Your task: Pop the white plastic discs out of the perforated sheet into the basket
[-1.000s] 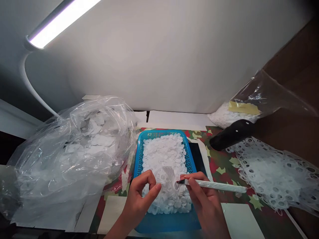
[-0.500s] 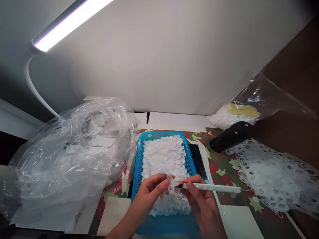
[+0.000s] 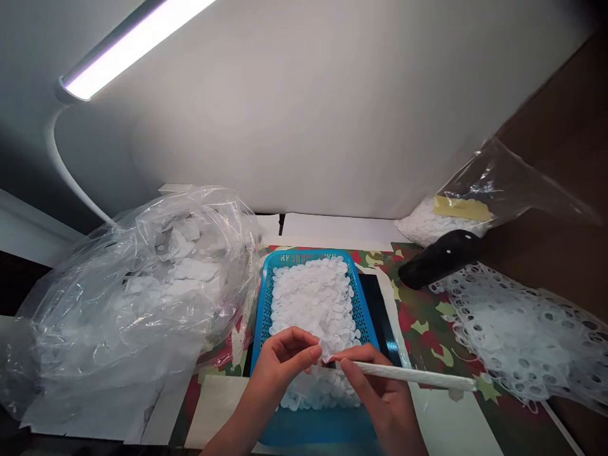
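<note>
Shifted since the earlier frame: the right hand [image 3: 382, 396] and its white-wrapped stick [image 3: 413, 373] sit lower, with the stick's far end dipping to the right.

Hands, two: together over the tray, not clamped on each other. The left hand [image 3: 285, 370] pinches a small clump of white discs [image 3: 327, 351] between thumb and fingers. The right hand grips the one stick, its tip at that clump.

Blue perforated plastic tray [image 3: 308, 255], one: directly below the hands, on a camouflage-print mat [image 3: 427, 342]. Loose white discs [image 3: 313, 304], too many to count, fill it in a heap.

Clear plastic bags, two: one large and crumpled [image 3: 133, 285] left of the tray, holding white scraps; one [image 3: 498, 183] at upper right, with white discs and a yellow label [image 3: 460, 208] inside.

White punched sheet with round holes [image 3: 522, 335], one: right of the tray, on the mat.

Black rounded object [image 3: 439, 258], one: beside the right bag, kind unclear.

LED desk lamp [image 3: 133, 54], one: overhead on a curved white arm.
</note>
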Demonstrator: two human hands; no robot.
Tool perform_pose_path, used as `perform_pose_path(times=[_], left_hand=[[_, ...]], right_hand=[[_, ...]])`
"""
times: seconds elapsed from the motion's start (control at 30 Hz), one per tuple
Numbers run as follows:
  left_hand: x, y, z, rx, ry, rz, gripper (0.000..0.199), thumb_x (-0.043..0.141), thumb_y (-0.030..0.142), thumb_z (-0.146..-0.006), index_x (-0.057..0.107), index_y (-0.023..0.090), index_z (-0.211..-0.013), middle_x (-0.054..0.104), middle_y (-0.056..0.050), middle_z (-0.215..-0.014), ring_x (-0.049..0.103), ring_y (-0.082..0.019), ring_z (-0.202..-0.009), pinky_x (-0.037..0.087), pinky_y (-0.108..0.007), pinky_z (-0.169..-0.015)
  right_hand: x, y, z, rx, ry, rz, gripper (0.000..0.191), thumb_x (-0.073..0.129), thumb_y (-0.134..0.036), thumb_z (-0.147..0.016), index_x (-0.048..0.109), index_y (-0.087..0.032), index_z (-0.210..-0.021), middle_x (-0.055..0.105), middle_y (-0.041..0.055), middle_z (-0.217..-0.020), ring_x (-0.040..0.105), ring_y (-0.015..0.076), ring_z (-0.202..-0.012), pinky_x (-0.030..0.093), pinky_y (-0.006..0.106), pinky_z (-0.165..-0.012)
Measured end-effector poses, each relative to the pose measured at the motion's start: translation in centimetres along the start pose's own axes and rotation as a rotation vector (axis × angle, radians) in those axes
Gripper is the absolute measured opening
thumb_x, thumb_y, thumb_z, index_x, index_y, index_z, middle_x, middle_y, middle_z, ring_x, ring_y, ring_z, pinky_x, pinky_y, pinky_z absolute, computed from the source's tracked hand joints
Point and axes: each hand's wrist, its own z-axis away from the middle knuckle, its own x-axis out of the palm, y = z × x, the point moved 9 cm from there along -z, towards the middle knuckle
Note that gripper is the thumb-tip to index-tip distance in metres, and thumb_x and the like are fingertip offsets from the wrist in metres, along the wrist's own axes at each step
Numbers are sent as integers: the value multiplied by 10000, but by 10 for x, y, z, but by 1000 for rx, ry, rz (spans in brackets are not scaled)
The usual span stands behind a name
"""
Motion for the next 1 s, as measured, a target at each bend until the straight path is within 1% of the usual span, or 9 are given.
perform_pose_path(times=[0.1, 0.2, 0.27, 0.43, 0.53, 0.63, 0.73, 0.83, 1.0], left_hand=[[-4, 1, 1, 6, 41, -18, 227, 764, 361, -670, 668, 156, -678, 584, 5, -589, 503, -111, -536, 434, -223, -549], [-7, 4, 2, 17, 78, -29, 221, 764, 343, -658, 646, 157, -642, 581, 15, -590, 502, -110, -545, 421, -217, -550], [-7, 6, 4, 20, 90, -34, 217, 763, 327, -658, 632, 157, -628, 592, 13, -615, 506, -108, -560, 414, -211, -555], [-4, 9, 9, 34, 77, -70, 195, 745, 292, -693, 618, 151, -648, 613, -10, -685, 537, -125, -636, 422, -211, -583], [-4, 13, 12, 83, 75, -110, 160, 715, 265, -738, 616, 154, -680, 613, -14, -719, 560, -138, -701, 445, -218, -634], [-5, 14, 14, 105, 84, -100, 124, 700, 246, -767, 606, 165, -759, 614, -10, -785, 583, -140, -765, 466, -220, -687], [-7, 13, 12, 112, 111, -58, 185, 730, 228, -751, 555, 177, -788, 614, 7, -792, 600, -131, -773, 483, -229, -730], [-7, 11, 10, 101, 125, -12, 251, 741, 212, -745, 492, 183, -750, 607, 21, -760, 597, -113, -737, 482, -207, -689], [-6, 10, 11, 93, 107, 8, 289, 723, 201, -769, 438, 187, -717, 588, 42, -748, 575, -82, -704, 469, -171, -655]], right_hand=[[0, 1, -2, -10, -18, 16, 242, 632, -457, -808, 701, -225, -795, 669, 19, -755, 625, 185, -741, 510, 241, -670], [-1, 7, -7, 10, -66, 7, 249, 616, -455, -826, 698, -220, -828, 699, 48, -905, 649, 219, -889, 529, 264, -757], [-1, 12, -10, 26, -87, -28, 254, 596, -454, -844, 693, -219, -848, 695, 59, -973, 644, 228, -943, 535, 280, -786], [1, 15, -15, 32, -81, -166, 239, 593, -434, -856, 678, -212, -834, 678, 48, -925, 644, 220, -930, 540, 331, -840], [2, 14, -15, 18, -75, -109, 240, 595, -437, -854, 673, -210, -841, 677, 46, -891, 647, 221, -907, 545, 325, -820], [3, 12, -14, -17, -100, -39, 230, 573, -426, -873, 674, -220, -873, 679, 40, -885, 650, 200, -861, 544, 297, -796], [2, 11, -14, -35, -93, -1, 214, 574, -409, -876, 683, -225, -878, 681, 40, -882, 653, 190, -839, 545, 273, -775], [2, 12, -14, -32, -66, -10, 217, 579, -408, -873, 692, -223, -874, 685, 52, -912, 654, 201, -874, 546, 278, -783], [3, 15, -13, -16, -58, -27, 223, 560, -416, -884, 687, -233, -891, 674, 39, -908, 653, 185, -865, 547, 273, -801]])
